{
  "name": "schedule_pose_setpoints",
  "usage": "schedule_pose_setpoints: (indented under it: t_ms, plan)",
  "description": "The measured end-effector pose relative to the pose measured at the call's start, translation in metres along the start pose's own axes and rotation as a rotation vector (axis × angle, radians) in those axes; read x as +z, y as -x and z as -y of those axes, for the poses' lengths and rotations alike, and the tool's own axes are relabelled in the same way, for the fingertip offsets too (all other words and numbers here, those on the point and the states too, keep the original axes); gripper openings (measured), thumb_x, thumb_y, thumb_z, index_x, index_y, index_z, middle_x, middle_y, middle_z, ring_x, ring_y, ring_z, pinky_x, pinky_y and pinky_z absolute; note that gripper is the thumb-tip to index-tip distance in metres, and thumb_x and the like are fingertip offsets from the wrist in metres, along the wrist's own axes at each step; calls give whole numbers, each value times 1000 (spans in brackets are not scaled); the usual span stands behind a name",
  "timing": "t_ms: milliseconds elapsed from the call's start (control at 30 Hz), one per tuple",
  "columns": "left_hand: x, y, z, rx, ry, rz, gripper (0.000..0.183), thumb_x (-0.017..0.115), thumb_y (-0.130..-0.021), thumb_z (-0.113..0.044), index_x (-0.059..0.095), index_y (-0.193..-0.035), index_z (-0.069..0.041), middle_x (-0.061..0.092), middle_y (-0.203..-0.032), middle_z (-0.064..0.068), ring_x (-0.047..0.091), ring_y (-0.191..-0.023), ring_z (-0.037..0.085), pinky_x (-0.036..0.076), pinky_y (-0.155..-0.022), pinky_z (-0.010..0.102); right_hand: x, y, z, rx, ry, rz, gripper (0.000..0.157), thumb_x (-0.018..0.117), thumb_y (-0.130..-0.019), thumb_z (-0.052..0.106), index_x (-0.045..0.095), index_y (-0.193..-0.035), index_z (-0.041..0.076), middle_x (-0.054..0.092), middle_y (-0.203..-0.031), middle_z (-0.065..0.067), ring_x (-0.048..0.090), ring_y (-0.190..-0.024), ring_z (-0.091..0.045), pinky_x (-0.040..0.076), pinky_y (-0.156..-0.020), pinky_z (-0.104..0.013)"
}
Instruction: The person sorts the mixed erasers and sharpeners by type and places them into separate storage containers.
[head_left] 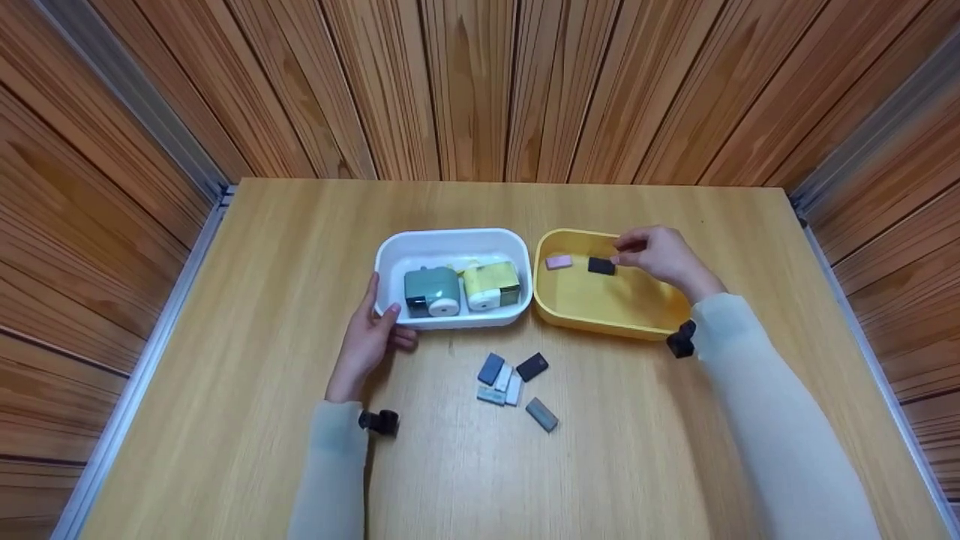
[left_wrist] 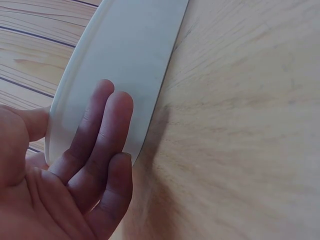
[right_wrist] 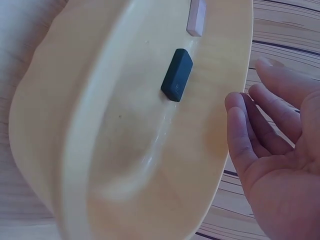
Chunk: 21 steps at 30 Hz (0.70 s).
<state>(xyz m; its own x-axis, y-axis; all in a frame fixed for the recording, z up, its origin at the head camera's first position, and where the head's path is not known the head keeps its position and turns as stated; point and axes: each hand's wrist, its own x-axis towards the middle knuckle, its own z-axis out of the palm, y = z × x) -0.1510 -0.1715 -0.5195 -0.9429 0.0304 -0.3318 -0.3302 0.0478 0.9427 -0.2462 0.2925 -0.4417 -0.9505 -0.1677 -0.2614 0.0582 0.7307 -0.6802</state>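
My left hand [head_left: 365,337] holds the white bin [head_left: 454,322] at its near left corner, thumb over the rim and fingers against the outer wall [left_wrist: 125,55]. Inside that bin sit a green pencil sharpener [head_left: 432,289] and a yellow one [head_left: 491,283]. My right hand [head_left: 664,259] is over the far side of the yellow bin [head_left: 600,324], fingers loosely bent and holding nothing in the right wrist view. Close to its fingertips a black eraser [right_wrist: 177,75] lies on the yellow bin's floor, with a pink eraser [right_wrist: 196,17] farther left.
On the wooden table in front of the bins lies a loose group of erasers: a dark blue one [head_left: 490,369], a black one [head_left: 532,367], a grey-blue one [head_left: 541,415] and several paler ones [head_left: 513,390]. Wood-patterned walls [head_left: 465,90] enclose the back and sides.
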Motion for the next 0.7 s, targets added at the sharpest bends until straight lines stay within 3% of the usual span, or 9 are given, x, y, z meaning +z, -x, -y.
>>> schedule_pose_setpoints:
  t_ms: [200,500,700]
  plan:
    - [0,0,-1,-18,-11,2,66,46,-107,-30,6,-156,-48,68,-94,23,71,-87,36,58,-85,41,-1,3,-2,-9,-9,0,39,68,-97,19,63,-131,1,61,-123,-18,56,-106,-32,47,-97,-46]
    - [2,0,1,59,11,-3,68,50,-106,-26,10,-159,-42,67,-89,26,71,-81,35,59,-81,42,0,8,-2,-20,-38,-13,41,68,-96,17,61,-132,0,63,-123,-18,59,-109,-31,47,-100,-47]
    - [2,-1,1,47,2,-7,67,48,-106,-26,10,-158,-43,68,-89,23,72,-82,34,59,-80,41,0,14,-1,1,-58,-7,40,67,-97,19,61,-134,4,61,-126,-15,57,-112,-31,46,-102,-49]
